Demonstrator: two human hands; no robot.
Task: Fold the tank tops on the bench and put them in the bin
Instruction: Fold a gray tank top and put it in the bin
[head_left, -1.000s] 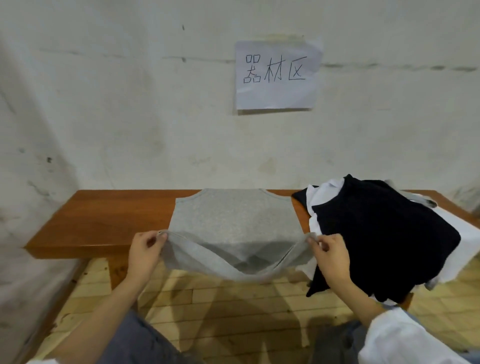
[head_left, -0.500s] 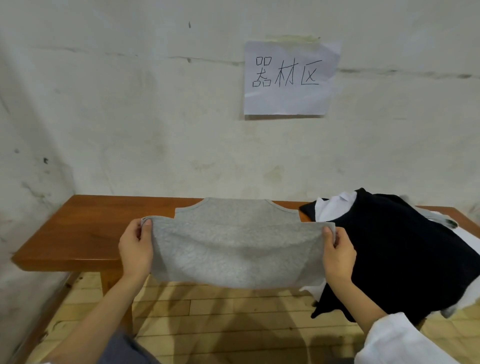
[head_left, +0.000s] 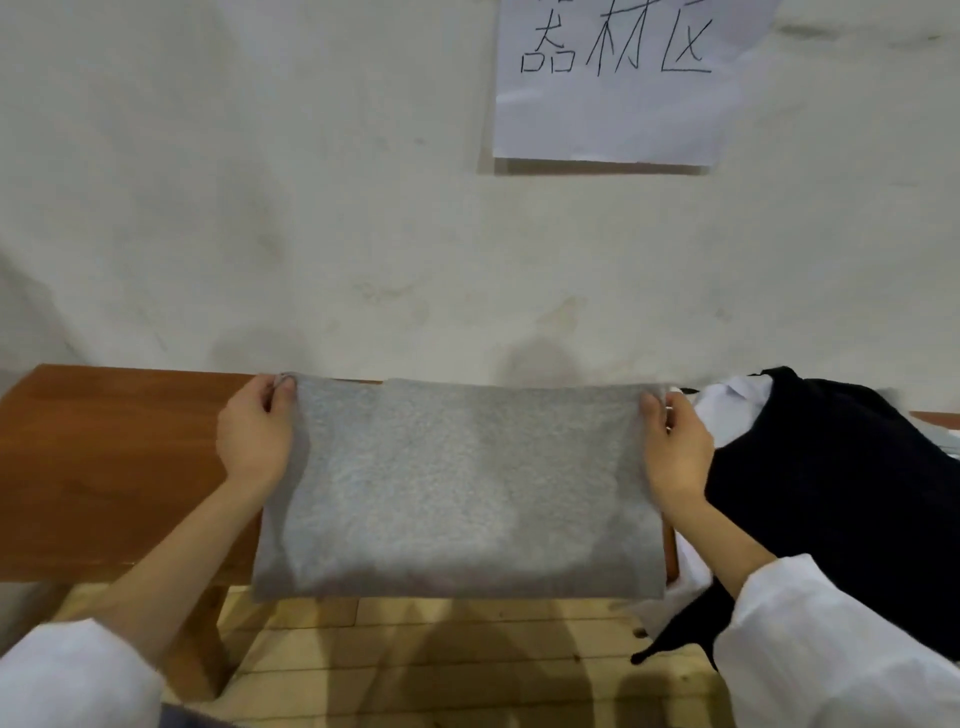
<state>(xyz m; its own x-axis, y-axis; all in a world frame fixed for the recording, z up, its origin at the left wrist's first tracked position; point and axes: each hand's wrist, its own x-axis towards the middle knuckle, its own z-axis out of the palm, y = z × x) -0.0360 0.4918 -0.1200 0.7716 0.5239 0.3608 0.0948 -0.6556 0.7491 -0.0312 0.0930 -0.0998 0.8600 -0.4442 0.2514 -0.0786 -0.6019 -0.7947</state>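
White sleeves (head_left: 831, 649) bunched at mid-forearm, loose cuffs, perhaps grey trousers (head_left: 192, 719)

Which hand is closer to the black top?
Right. The right hand, pinching one gray tank top corner, sits beside the black top; the left hand pinches the opposite corner.

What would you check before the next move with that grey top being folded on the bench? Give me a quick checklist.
1. The left hand pinches one far corner of the grey tank top: ok.
2. The right hand pinches the other far corner: ok.
3. Cloth lies smooth, without big creases: ok.
4. Layers underneath line up: cannot tell.
5. Bare wood on the bench to its left: ok.
6. Sight of the bin: not ok, none in view.
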